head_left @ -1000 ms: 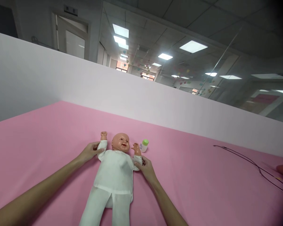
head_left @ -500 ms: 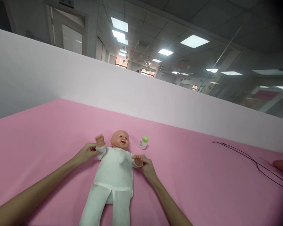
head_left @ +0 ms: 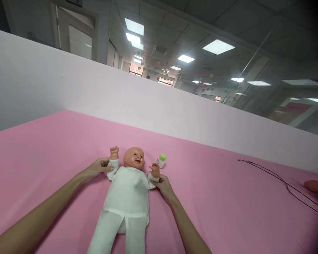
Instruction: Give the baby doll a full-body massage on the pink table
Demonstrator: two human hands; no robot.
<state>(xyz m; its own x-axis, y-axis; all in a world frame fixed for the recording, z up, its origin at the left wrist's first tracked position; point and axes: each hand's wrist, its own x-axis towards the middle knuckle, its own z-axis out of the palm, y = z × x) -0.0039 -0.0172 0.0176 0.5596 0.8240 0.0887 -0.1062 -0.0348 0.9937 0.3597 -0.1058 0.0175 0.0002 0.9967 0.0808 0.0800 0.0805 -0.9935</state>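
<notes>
Currently left hand (head_left: 97, 167) grips the doll (head_left: 127, 197) by one sleeved arm, right hand (head_left: 164, 186) by the other. Small green-capped bottle (head_left: 161, 160) lies just beyond the right hand.

Both forearms are bare to the frame edge (no sleeves show), and the left hand (head_left: 97, 167) and right hand (head_left: 165, 185) wear nothing.

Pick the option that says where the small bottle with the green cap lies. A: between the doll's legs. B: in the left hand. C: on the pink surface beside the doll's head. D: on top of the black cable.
C: the small bottle lies on the pink surface just beside the doll, near its head and raised arm, in neither hand.
</notes>
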